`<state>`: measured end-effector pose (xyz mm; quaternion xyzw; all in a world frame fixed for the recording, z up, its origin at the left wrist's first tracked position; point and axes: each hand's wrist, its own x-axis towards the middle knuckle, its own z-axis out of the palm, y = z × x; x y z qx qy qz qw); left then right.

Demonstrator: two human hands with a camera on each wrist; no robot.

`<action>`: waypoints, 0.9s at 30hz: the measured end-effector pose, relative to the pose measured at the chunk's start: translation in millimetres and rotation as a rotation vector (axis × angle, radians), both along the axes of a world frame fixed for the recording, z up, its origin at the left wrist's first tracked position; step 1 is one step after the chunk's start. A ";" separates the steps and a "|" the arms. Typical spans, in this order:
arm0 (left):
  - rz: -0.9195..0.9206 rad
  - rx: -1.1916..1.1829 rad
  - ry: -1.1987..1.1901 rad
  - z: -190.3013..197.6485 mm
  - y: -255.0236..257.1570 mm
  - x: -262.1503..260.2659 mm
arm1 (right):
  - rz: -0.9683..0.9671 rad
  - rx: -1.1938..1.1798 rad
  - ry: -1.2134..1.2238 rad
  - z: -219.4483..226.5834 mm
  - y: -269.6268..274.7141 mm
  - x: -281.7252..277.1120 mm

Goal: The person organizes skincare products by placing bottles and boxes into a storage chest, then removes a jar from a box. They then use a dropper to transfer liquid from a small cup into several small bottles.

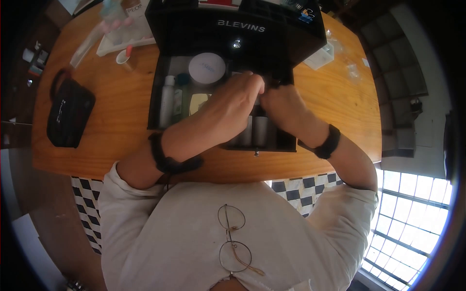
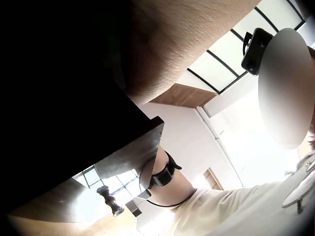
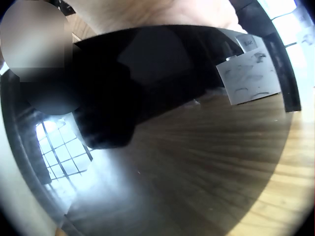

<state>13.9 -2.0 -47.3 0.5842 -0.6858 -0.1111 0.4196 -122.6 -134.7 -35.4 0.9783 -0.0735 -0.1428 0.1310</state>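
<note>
A black case [image 1: 240,26] marked BLEVINS stands on the table with its drawer [image 1: 286,144] pulled out. My left hand [image 1: 238,99] reaches into the drawer from the left, its wrist bent. Close beside it, my right hand [image 1: 286,109] reaches in from the right. The fingers of both hands point down into the drawer and are hidden, so I cannot tell what they hold. Around them lie a round white container [image 1: 207,68], a white bottle [image 1: 167,102], a green-capped bottle [image 1: 182,80], a pale yellow square item [image 1: 198,103] and grey cylinders [image 1: 260,131].
A black pouch [image 1: 72,114] lies on the table [image 1: 116,102] at the left. Behind it are a small cup [image 1: 124,59] and a white tray [image 1: 109,47] of items. To the right of the case sits a clear container [image 1: 320,57]. A knob [image 2: 109,200] sticks out of the drawer front.
</note>
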 end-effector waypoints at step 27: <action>0.003 0.010 -0.051 -2.9 2.0 0.1 | 0.048 0.150 -0.067 38.6 -12.4 -21.8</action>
